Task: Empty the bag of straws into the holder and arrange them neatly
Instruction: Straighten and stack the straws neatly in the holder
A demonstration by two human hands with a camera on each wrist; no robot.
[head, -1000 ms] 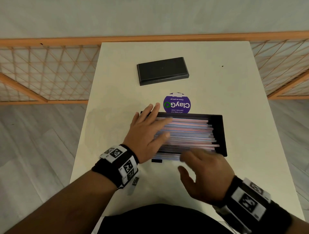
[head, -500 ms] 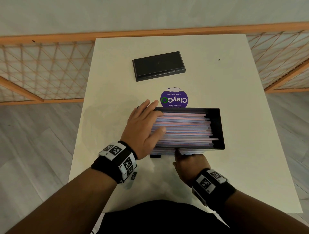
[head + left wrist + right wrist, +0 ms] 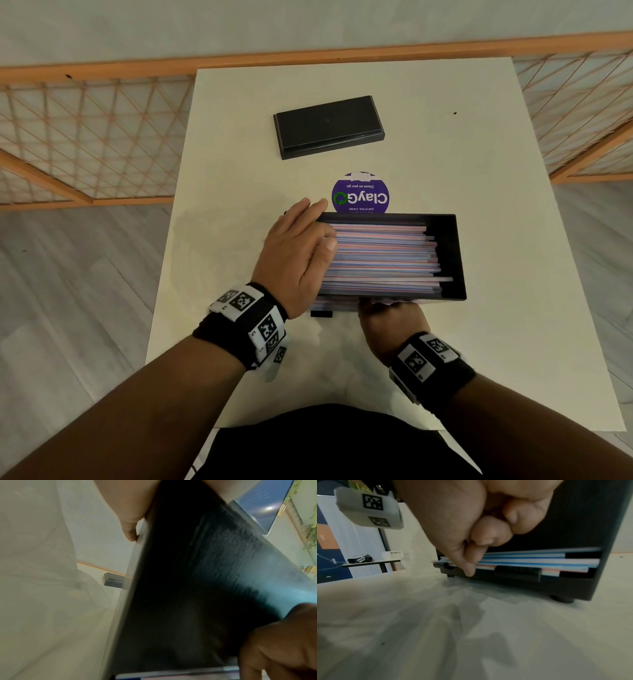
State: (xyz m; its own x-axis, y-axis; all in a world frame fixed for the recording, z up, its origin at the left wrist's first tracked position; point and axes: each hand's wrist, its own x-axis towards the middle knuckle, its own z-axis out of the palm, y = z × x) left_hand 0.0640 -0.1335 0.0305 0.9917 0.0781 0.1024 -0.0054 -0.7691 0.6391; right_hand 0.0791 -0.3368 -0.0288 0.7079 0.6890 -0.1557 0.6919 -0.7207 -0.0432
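Note:
The black holder (image 3: 449, 260) stands mid-table, filled with pink, blue and white straws (image 3: 383, 257) lying left to right. My left hand (image 3: 294, 253) rests over the holder's left end, fingers reaching the far corner and thumb on the straw ends. From the left wrist, a fingertip (image 3: 130, 532) touches the holder's dark wall (image 3: 188, 588). My right hand (image 3: 390, 318) is at the front wall with fingers curled. In the right wrist view its lowest fingertip (image 3: 470, 572) touches the straws (image 3: 530, 561) showing in the front slot. No bag is in view.
A flat black lid (image 3: 329, 126) lies at the back of the white table (image 3: 507, 342). A round purple sticker (image 3: 360, 193) sits just behind the holder. Orange lattice fencing (image 3: 85, 137) runs behind and beside the table. A black tab (image 3: 517, 573) sits on the slot's ledge.
My right hand came off the top of the straws, dropped to the holder's front slot and curled. My left hand slid left to the holder's end.

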